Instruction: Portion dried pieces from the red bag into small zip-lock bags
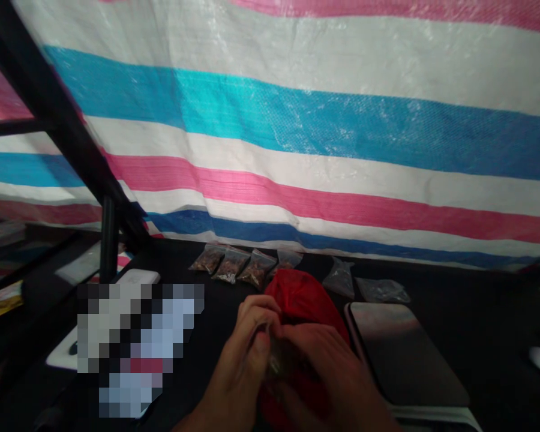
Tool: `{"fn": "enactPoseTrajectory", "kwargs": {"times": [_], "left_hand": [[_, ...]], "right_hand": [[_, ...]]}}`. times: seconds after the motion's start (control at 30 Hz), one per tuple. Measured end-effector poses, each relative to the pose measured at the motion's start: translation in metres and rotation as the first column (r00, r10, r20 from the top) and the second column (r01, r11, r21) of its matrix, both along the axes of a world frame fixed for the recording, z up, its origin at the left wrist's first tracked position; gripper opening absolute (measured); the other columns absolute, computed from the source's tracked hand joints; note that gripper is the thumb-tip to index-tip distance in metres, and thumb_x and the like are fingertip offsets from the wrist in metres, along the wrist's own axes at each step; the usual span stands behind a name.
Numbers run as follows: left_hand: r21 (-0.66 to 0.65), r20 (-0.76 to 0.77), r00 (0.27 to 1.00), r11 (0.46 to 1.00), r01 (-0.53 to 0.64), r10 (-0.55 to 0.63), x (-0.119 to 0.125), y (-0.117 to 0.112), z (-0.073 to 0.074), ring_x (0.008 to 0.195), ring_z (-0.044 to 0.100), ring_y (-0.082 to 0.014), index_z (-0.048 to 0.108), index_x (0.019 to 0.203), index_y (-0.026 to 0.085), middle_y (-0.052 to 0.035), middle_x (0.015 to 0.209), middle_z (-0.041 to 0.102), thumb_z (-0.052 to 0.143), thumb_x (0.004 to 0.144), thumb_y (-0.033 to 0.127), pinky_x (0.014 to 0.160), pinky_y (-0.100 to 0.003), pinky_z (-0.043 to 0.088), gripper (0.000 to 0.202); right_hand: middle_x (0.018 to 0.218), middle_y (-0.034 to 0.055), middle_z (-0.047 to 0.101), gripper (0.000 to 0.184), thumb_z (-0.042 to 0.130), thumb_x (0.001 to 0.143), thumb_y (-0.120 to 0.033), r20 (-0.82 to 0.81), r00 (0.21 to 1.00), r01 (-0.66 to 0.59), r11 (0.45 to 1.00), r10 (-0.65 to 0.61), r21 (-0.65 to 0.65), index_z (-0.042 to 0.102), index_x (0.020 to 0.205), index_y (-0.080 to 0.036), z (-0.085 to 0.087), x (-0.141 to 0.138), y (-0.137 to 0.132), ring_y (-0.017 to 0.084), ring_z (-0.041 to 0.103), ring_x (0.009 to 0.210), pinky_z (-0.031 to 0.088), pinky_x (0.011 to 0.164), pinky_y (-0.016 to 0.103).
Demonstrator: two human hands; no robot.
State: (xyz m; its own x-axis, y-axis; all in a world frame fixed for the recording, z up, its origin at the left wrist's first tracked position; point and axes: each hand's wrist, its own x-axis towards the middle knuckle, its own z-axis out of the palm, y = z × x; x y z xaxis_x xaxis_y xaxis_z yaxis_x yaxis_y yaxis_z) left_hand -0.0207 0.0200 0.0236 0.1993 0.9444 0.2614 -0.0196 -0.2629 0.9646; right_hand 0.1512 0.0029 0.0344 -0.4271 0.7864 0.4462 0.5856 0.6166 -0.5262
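Low in the centre, my left hand is closed on a small clear plastic bag, its thumb and fingers pinching the edge. From the right, my right hand curls over the same bag, fingers bent and partly in shadow. What the bag holds is too dark to make out. Just behind and beneath both hands lies a red bag, its lower part partly covered by them. Beyond it, several small zip bags with brownish contents lie in a row.
On the right lies a flat device with a dark, shiny top; clear plastic bags lie behind it. White and blurred-out items are on the left of the black table. Striped sheeting hangs behind, with a black frame bar at left.
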Motion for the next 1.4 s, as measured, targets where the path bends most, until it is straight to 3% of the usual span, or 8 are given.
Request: {"fn": "enactPoseTrajectory", "kwargs": {"times": [0.1, 0.23, 0.4, 0.6, 0.73, 0.9, 1.1, 1.4], "left_hand": [[0.097, -0.003, 1.0, 0.995, 0.012, -0.012, 0.0, 0.0, -0.003, 0.107, 0.06, -0.0273, 0.066, 0.107, 0.028, -0.0084, 0.118, 0.058, 0.04, 0.093, 0.074, 0.089, -0.037, 0.054, 0.055], [0.187, -0.032, 0.982, 0.966, -0.18, 0.189, -0.001, -0.001, -0.01, 0.112, 0.06, -0.0351, 0.061, 0.124, 0.03, -0.0107, 0.124, 0.058, 0.046, 0.071, 0.093, 0.092, -0.045, 0.056, 0.084], [0.368, -0.125, 0.97, 0.918, -0.148, 0.206, -0.006, 0.001, -0.021, 0.115, 0.054, -0.0314, 0.054, 0.129, 0.029, -0.0112, 0.125, 0.05, 0.045, 0.094, 0.068, 0.096, -0.046, 0.051, 0.054], [0.38, -0.165, 0.969, 0.918, -0.111, 0.185, 0.0, -0.006, -0.027, 0.113, 0.054, -0.0265, 0.054, 0.127, 0.032, -0.0074, 0.122, 0.049, 0.047, 0.101, 0.051, 0.095, -0.038, 0.049, 0.033], [0.301, -0.127, 0.956, 0.929, -0.216, 0.263, 0.008, -0.011, -0.025, 0.109, 0.055, -0.026, 0.06, 0.116, 0.031, -0.0063, 0.119, 0.052, 0.048, 0.1, 0.051, 0.095, -0.038, 0.048, 0.029], [0.273, -0.207, 0.936, 0.936, -0.223, 0.284, 0.004, -0.004, -0.026, 0.108, 0.057, -0.025, 0.062, 0.11, 0.027, -0.0071, 0.115, 0.056, 0.048, 0.102, 0.042, 0.093, -0.037, 0.05, 0.022], [0.311, -0.237, 0.915, 0.918, -0.248, 0.327, -0.002, 0.007, -0.019, 0.094, 0.061, -0.0223, 0.064, 0.097, 0.026, -0.0041, 0.097, 0.063, 0.048, 0.102, 0.03, 0.08, -0.033, 0.052, 0.017], [0.325, -0.308, 0.914, 0.932, -0.161, 0.265, -0.005, 0.008, -0.023, 0.087, 0.061, -0.0226, 0.066, 0.086, 0.025, -0.0047, 0.088, 0.065, 0.048, 0.101, 0.028, 0.074, -0.032, 0.052, 0.024]], "right_hand": [[0.109, 0.0037, 0.077, 0.058, 0.071, 0.074, -0.013, -0.016, 1.0, -0.001, 1.0, 0.001, 0.004, 0.054, 0.128, -0.024, 0.007, -0.001, 0.0, 0.021, 0.073, 0.094, 0.056, 0.084, 0.032], [0.1, -0.0001, 0.077, 0.04, 0.069, 0.08, -0.016, -0.041, 0.996, 0.088, 0.992, -0.084, 0.093, 0.06, 0.117, -0.028, 0.03, 0.015, 0.003, 0.019, 0.073, 0.088, 0.056, 0.081, 0.031], [0.111, 0.0033, 0.075, 0.022, 0.062, 0.092, -0.028, 0.145, 0.921, 0.359, 0.932, -0.362, 0.047, 0.069, 0.112, -0.03, 0.06, 0.096, 0.013, 0.025, 0.072, 0.098, 0.058, 0.085, 0.04], [0.109, 0.0052, 0.077, 0.031, 0.068, 0.088, -0.037, 0.357, 0.886, 0.396, 0.883, -0.295, -0.253, 0.074, 0.117, -0.031, 0.036, 0.179, 0.005, 0.028, 0.075, 0.097, 0.062, 0.084, 0.041], [0.135, 0.0083, 0.068, 0.056, 0.074, 0.083, -0.052, 0.298, 0.88, 0.435, 0.878, -0.369, -0.2, 0.064, 0.134, -0.033, 0.034, 0.186, -0.002, 0.034, 0.066, 0.122, 0.055, 0.102, 0.053], [0.131, 0.008, 0.069, 0.053, 0.067, 0.085, -0.063, 0.202, 0.876, 0.475, 0.856, -0.438, -0.202, 0.066, 0.13, -0.034, 0.047, 0.186, 0.005, 0.034, 0.069, 0.115, 0.059, 0.094, 0.051], [0.131, 0.0068, 0.069, 0.052, 0.075, 0.081, -0.053, 0.23, 0.916, 0.396, 0.832, -0.328, -0.388, 0.067, 0.129, -0.036, 0.047, 0.191, 0.008, 0.033, 0.069, 0.117, 0.058, 0.098, 0.05], [0.126, 0.0059, 0.07, 0.056, 0.081, 0.074, -0.038, 0.307, 0.9, 0.414, 0.823, -0.308, -0.388, 0.066, 0.128, -0.035, 0.044, 0.186, 0.005, 0.032, 0.069, 0.115, 0.056, 0.099, 0.05]]}}
